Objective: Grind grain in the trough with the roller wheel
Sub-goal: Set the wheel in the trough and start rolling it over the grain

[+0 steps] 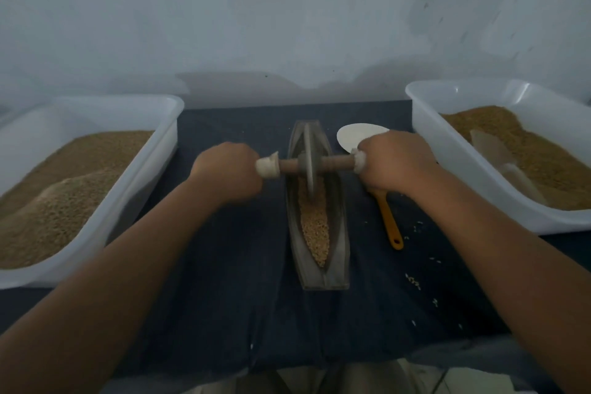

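A narrow boat-shaped metal trough [339, 233] lies lengthwise on the dark cloth in front of me. Tan grain [316, 227] fills its near half. The roller wheel [309, 158], a thin metal disc on a wooden axle [332, 164], stands upright in the trough's far half, at the far end of the grain. My left hand [227, 171] grips the axle's left end, which is wrapped in pale cloth. My right hand [395, 161] grips the right end in the same way.
A white tub [153, 150] heaped with grain stands at the left. Another white tub [428, 137] of grain, with a scoop in it, stands at the right. A white spoon with an orange handle [390, 221] lies right of the trough. Loose grains [414, 281] dot the cloth.
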`<state>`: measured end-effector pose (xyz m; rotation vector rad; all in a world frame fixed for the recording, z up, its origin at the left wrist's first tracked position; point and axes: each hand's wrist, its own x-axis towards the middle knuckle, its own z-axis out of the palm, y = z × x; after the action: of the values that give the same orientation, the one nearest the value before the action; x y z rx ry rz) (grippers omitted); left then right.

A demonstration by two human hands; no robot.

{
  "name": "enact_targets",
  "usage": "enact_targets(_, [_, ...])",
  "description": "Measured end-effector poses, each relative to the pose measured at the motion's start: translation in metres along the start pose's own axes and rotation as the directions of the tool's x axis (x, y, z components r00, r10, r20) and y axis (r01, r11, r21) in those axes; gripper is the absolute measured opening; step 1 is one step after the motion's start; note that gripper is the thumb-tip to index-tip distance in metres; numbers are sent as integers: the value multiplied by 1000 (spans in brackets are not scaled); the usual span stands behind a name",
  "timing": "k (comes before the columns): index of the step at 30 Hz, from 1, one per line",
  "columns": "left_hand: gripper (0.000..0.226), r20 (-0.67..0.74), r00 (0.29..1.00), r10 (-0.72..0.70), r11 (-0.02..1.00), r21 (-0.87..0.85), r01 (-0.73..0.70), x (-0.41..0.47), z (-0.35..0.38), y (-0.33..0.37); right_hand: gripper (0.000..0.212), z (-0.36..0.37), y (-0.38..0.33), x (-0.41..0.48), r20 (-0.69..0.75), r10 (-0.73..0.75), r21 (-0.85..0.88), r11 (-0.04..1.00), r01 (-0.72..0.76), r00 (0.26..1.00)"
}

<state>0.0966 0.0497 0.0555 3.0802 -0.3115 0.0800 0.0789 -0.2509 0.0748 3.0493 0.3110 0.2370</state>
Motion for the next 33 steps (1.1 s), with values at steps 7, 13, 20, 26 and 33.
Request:
enact_targets(7, [28, -91, 992, 87, 996, 17, -85, -71, 17, -15, 25, -7, 6, -46, 166, -134, 55, 990, 126, 977])
enact_targets(13, [23, -89, 995, -45, 997, 60, 50, 37, -9, 5, 28, 14, 1, 24, -54, 126, -45, 991, -128, 991])
enact_targets(20, [24, -63, 995, 71, 997, 49, -68, -41, 1, -1, 21, -4, 5, -24, 169, -30, 11, 1000, 29, 985])
enact_targets(26, [25, -49, 995, 87, 995, 43, -85, -67, 7, -4, 26, -1, 5, -45, 129, -54, 24, 998, 51, 990])
enact_targets(33, [20, -82, 996, -34, 996, 77, 40, 30, -19, 13, 14, 13, -1, 19, -15, 141, -16, 990, -142, 990])
